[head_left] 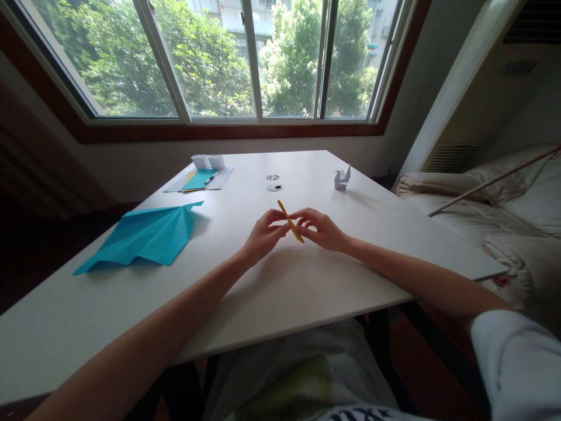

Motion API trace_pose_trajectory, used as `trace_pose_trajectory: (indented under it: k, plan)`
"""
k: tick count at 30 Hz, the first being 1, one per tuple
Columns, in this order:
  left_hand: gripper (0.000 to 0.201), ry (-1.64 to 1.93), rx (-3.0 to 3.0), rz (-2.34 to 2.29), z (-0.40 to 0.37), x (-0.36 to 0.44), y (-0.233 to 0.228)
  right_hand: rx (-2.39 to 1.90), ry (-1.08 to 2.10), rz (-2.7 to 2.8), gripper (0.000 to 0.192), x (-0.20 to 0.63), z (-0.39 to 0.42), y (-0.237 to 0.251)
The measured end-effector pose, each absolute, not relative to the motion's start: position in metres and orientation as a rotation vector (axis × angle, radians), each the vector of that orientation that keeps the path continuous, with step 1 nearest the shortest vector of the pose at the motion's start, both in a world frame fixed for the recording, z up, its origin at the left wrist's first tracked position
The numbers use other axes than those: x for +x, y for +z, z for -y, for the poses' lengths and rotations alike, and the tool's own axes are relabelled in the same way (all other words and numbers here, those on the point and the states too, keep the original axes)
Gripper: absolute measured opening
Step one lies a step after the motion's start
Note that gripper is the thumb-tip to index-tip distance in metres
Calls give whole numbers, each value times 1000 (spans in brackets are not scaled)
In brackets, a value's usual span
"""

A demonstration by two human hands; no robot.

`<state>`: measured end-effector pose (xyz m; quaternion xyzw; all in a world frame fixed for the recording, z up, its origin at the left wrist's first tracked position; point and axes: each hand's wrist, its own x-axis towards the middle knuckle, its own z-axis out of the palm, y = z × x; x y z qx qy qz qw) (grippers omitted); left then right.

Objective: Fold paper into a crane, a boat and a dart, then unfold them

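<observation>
Above the middle of the white table (307, 280), a thin folded piece of yellow paper (287, 215) is seen edge-on, slanting from upper left to lower right. My left hand (266, 234) pinches it from the left side with thumb and fingers. From the right, my right hand (322, 228) also pinches it, its fingers curled and meeting the paper close to the left fingertips. How the paper is folded cannot be made out. Left of my hands lies a large creased sheet of blue paper (144, 234), partly unfolded.
A white paper crane (342, 178) stands at the back right of the table. At the back left are flat sheets with a blue square (201, 179), a pen (211, 178) and white folded paper pieces (208, 162). Two small round items (274, 187) lie beyond my hands.
</observation>
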<state>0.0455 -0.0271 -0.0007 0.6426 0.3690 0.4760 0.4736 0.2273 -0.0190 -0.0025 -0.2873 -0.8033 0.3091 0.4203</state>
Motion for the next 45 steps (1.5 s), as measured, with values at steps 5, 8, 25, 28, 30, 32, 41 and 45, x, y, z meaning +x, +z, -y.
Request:
trace_pose_trajectory:
  k: [5,8,25,28,30,32,41,45]
  plan:
    - [30,1138,1578,-864,26,44,0,-665,837,1988,35,226,19,-4]
    - [31,1146,1591,-853,26,43,-1,-642,848,1979,38,226,19,-5]
    - [22,1156,1428,-814,26,43,4,-698,1129,1726,38,226,13,-4]
    - [22,1151,1395,-820,24,41,4,-714,1255,1609,36,227,10,-5]
    - [22,1156,1375,-832,23,40,4,-710,1308,1549,35,228,9,-6]
    - [21,1159,1372,-835,22,39,4,-698,1338,1526,33,229,7,-7]
    - [19,1064,1236,-936,21,34,10,-697,1159,1701,33,228,10,-6]
    - [33,1015,1382,-954,20,31,7,-680,1103,1797,36,228,13,-5]
